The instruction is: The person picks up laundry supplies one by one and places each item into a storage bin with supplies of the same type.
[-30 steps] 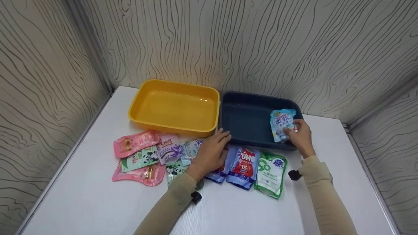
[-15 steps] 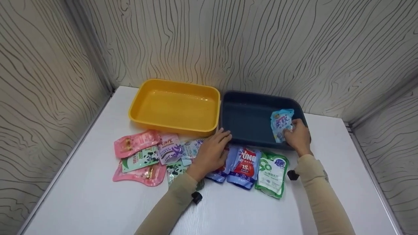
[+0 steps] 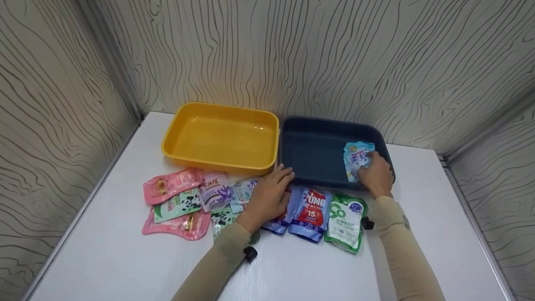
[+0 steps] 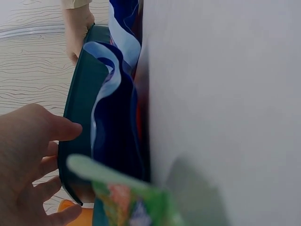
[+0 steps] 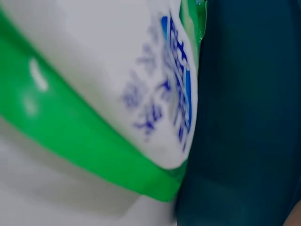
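Note:
A light-blue laundry pouch (image 3: 353,161) lies within the right end of the dark blue tray (image 3: 315,154). My right hand (image 3: 377,174) reaches over the tray's front right corner and grips the pouch's right side between thumb and fingers. My left hand (image 3: 269,198) lies over the pouches, its relaxed fingertips at the tray's front left corner; in the left wrist view, the fingers of the left hand (image 4: 28,162) spread beside the tray wall. Near it are the blue OMO pouches (image 3: 310,214). The right wrist view mostly shows a white-and-green pouch (image 5: 117,94), with only a sliver of hand.
A yellow tray (image 3: 221,140) stands left of the blue one. In front of it lie pink pouches (image 3: 171,184), a green panda pouch (image 3: 177,205), a purple pouch (image 3: 215,192) and another light-blue pouch (image 3: 242,194). Patterned walls enclose the white table (image 3: 108,259).
My right hand has shifted slightly left and lower over the light-blue pouch, covering more of its right side. The left hand has stayed in place.

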`<state>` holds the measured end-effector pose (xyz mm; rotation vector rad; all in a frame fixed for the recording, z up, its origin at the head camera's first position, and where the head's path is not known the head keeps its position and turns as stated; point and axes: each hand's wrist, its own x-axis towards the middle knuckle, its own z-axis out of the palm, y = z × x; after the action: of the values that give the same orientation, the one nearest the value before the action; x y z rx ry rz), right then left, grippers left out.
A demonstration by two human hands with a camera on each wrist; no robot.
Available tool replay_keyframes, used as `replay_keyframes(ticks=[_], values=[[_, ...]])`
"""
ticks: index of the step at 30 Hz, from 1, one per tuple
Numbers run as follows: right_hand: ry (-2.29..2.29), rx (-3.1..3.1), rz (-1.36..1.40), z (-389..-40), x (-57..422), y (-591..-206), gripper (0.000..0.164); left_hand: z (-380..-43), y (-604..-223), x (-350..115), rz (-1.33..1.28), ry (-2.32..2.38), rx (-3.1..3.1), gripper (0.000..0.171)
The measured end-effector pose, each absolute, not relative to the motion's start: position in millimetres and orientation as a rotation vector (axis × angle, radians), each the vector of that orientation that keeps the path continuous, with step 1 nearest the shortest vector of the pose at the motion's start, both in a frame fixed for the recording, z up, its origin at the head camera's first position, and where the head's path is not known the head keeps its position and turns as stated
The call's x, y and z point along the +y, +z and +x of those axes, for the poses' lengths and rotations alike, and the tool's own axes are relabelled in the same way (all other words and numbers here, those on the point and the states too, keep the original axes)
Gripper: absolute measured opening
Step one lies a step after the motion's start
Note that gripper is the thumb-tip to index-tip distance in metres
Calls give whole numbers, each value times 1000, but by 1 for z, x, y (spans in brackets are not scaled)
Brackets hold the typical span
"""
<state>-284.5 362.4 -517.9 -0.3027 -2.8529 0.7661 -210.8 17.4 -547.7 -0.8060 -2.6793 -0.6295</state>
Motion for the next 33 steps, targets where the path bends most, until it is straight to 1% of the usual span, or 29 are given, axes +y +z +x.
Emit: replay_keyframes(ticks=[7,15,21,33], values=[[726,-2889,-316,-283,362,-520,63,-210,-547,18,-800,-647,-2701,55],[720,-2879,-316,-283,361,-520,60,-209,-545,19,-803,-645,-2727,56],[715,-2864,-276,-283,362,-520,55,-208,-545,19,-800,-649,-2722,56],[905,-2768,-174,-278,360,-509,40,-210,-546,18,-803,-622,-2729,55]])
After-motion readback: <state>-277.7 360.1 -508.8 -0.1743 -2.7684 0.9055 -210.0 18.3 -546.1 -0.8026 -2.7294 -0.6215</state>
